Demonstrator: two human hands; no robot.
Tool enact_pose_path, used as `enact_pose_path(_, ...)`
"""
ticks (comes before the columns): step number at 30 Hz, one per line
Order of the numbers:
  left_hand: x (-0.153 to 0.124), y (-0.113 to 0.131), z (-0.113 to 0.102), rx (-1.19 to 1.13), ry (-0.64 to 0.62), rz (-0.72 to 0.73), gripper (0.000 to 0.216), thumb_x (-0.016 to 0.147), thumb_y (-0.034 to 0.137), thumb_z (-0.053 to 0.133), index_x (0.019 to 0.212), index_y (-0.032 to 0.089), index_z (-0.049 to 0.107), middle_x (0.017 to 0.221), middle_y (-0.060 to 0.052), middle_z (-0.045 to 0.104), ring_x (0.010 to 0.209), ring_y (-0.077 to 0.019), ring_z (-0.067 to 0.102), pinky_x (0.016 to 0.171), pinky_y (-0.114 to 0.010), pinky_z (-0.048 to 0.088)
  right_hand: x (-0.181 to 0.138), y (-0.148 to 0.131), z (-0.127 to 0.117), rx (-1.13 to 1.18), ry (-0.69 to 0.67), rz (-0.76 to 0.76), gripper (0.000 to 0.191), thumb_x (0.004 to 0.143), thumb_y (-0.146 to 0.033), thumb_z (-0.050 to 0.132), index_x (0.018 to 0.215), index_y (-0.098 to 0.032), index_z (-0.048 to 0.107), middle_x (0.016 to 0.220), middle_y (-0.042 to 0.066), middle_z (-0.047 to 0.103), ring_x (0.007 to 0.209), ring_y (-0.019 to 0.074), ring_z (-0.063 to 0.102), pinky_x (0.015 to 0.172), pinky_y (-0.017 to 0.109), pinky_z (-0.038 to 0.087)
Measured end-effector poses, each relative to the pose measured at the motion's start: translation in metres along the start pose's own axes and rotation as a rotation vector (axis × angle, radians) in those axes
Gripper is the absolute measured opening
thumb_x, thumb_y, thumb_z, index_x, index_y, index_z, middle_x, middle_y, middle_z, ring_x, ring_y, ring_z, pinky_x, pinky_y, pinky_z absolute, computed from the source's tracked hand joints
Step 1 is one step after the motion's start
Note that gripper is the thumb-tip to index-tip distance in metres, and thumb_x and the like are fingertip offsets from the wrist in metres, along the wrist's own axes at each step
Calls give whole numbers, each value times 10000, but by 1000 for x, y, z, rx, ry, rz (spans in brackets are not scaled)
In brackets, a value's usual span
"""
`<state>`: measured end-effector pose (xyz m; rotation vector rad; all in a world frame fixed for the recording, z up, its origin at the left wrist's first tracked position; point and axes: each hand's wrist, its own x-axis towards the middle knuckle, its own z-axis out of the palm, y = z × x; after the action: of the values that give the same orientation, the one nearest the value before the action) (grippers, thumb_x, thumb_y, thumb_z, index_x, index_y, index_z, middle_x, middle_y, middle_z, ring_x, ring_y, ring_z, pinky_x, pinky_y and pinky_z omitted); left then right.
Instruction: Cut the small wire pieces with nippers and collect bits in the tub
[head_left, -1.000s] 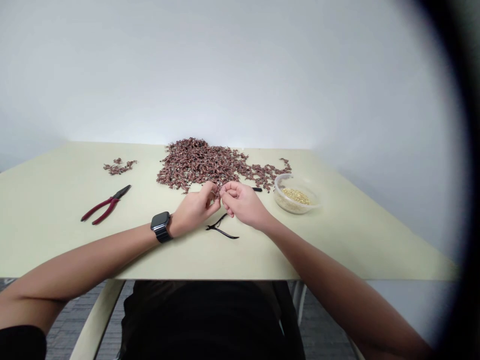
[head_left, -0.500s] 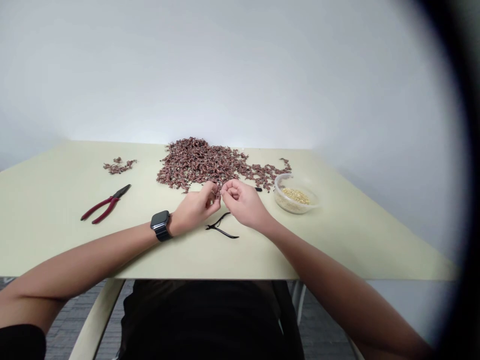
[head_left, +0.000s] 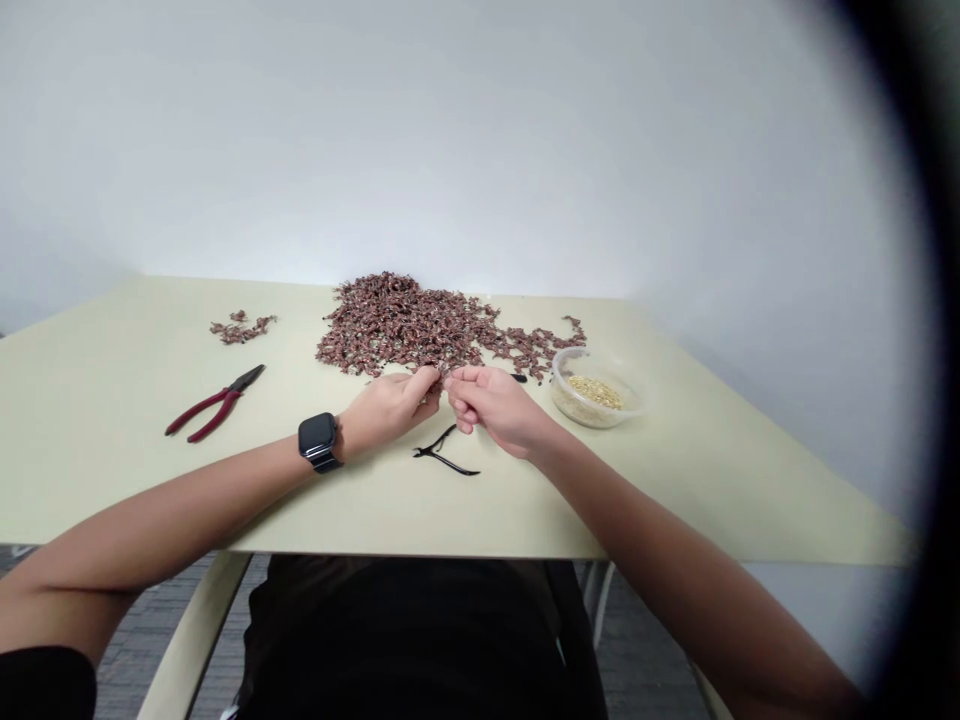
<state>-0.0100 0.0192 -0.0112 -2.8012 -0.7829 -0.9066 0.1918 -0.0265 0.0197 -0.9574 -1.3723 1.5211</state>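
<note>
My left hand (head_left: 390, 408), with a dark watch on its wrist, is closed in a pinch at the near edge of a heap of small reddish-brown pieces (head_left: 397, 325). Between its fingertips shows a small brown piece with a pale, shiny bit (head_left: 442, 371), too small to name closely. My right hand (head_left: 499, 408) meets it from the right, thumb and forefinger pinched at the same spot and the other fingers curled. What the right fingertips grip is hidden. Black nippers (head_left: 435, 453) lie on the table just below both hands.
Red-handled pliers (head_left: 225, 402) rest at the left, below a small cluster of brown pieces (head_left: 241, 329). At the right stands a clear round tub (head_left: 574, 407) with small golden bits (head_left: 596, 391) in it. A dark tip (head_left: 519, 378) shows beside my right hand. Behind the table rises a pale wall.
My right hand has turned, so its lower fingers now hang curled below the pinch. The left fingers have closed more tightly, and the view has shifted slightly.
</note>
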Motion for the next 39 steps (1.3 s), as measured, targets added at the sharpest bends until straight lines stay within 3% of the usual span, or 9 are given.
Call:
enact_pose_path(4,3,8,-5,-121,12,-150,117,978,265,498,1075,199,498,717,20,580,591,-101,502,565,-220,326,2,0,-7,72,-41,2,387,810,-472,771,890,-146,578,649,-46,474,522,57,393,495,208,433)
enact_pose_path(9,7,24,-12,-523,-46,-334,154,972,312,532,1064,210,464,704,40,625,582,-83,528,565,-195,353,3,4,-11,-122,10,-133,424,850,-546,723,973,-160,601,676,-13,559,538,99,505,487,237,486)
enact_pose_path(16,9,29,-9,-790,-32,-428,216,978,377,542,1074,205,453,745,-2,703,569,-78,533,548,-186,360,-2,4,-6,-403,141,-318,319,941,-514,625,997,-200,616,728,12,606,519,105,521,485,231,411)
enact_pose_path(21,8,30,-9,-755,-34,-412,215,970,362,548,1093,203,471,753,-4,708,576,-84,548,545,-188,360,-5,1,-8,-633,152,-412,236,985,-442,561,997,-218,634,744,10,622,508,87,440,518,237,343)
enact_pose_path(24,8,32,-11,-659,-26,-390,198,966,344,542,1094,206,479,746,5,695,594,-94,572,550,-191,360,-6,2,-6,-640,168,-415,233,982,-435,562,984,-210,623,724,8,599,540,93,438,535,230,352)
enact_pose_path(29,4,23,-9,-378,-14,-309,166,981,319,512,1107,212,491,723,25,647,568,-91,548,552,-198,343,-3,6,4,-247,193,-177,331,905,-506,660,945,-188,577,684,-4,559,523,101,476,469,225,405)
enact_pose_path(33,3,11,-3,-78,25,-144,125,985,295,489,1057,199,527,744,-14,630,610,-120,556,563,-224,328,1,4,1,91,101,53,394,798,-485,780,872,-163,567,664,-31,510,480,58,401,407,191,334)
enact_pose_path(36,4,10,-5,-140,6,-217,131,984,296,493,1071,202,515,735,-4,634,585,-112,547,551,-213,330,2,1,-5,84,82,74,400,792,-494,784,892,-155,598,681,-20,534,487,56,414,412,188,329)
enact_pose_path(39,8,17,-11,-327,-13,-324,152,977,304,511,1094,209,496,677,32,627,541,-97,535,548,-196,353,0,-2,-10,-160,148,-73,386,859,-527,707,987,-171,632,701,6,588,514,92,474,441,214,375)
